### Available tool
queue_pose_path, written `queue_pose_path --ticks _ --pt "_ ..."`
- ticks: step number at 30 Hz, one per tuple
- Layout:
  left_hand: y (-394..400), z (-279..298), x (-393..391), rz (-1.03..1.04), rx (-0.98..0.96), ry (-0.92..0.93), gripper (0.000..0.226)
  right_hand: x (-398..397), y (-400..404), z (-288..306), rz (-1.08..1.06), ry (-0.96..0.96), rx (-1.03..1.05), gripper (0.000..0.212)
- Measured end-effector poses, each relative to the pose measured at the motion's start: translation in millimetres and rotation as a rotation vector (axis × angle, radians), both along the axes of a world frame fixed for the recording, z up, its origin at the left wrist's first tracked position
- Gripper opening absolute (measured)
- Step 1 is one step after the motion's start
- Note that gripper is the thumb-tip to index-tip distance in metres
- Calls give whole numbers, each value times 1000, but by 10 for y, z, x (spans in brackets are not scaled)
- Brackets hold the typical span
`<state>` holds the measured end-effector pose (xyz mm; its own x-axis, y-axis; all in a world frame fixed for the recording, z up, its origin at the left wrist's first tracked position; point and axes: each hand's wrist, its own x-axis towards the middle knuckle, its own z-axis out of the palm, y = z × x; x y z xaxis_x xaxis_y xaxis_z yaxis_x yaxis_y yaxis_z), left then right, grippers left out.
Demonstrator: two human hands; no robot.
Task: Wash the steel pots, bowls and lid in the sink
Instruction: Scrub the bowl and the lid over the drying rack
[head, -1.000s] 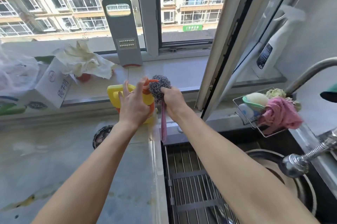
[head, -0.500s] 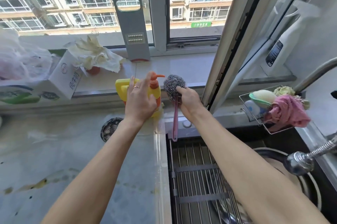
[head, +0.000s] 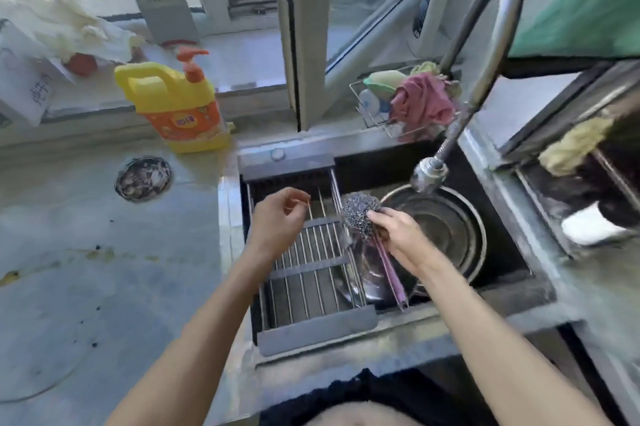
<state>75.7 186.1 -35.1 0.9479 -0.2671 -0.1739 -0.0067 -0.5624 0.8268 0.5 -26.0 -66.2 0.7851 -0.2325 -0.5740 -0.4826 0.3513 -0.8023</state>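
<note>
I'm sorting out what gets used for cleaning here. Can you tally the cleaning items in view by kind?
Steel-wool scrubber on a pink handle, held by the right hand: 1
Yellow pump bottle of detergent: 1
Pink cloth in the wire caddy: 1
Green-edged sponge in the same caddy: 1
Total: 4
Other items in the caddy are too hidden to count.

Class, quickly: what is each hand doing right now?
Left hand: loosely curled, holding nothing.
Right hand: grips the pink-handled steel-wool scrubber.
</note>
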Motion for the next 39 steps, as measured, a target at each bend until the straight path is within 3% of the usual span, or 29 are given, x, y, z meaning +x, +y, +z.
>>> queue_pose_path --ticks 5,9,14,17,21,24,30,33,39 --pt "-917 -182 -544 -201 71 76 17 -932 -955 -78 -195 93 -52 15" --pt "-1768 -299 -817 -366 142 169 15 -1366 -1620 -99 -333 112 -106 37" --pt "-2815 -588 -1062 -495 320 244 14 -1621 -2168 -15 -470 39 -40 10" --pt "-3325 -838 -1217 -566 425 262 30 -1648 -2400 -19 -503 34 -23 8" --pt "-3741 -1081 -1286 -514 582 269 40 -1630 -2577 -4 -449 16 5 9" --pt "-3898 -1130 -1387 -424 653 270 33 -1649 -2697 -10 -421 9 1 11" --pt "-3917 -1079 -1420 -324 631 224 29 -1613 -2769 -16 -385 27 -13 14" --pt "-3838 -977 -1449 -159 525 189 31 -1587 -2750 -29 -404 9 21 13" --pt "-3360 -892 -1268 238 66 207 15 -1550 -2626 -51 -369 -8 102 17"
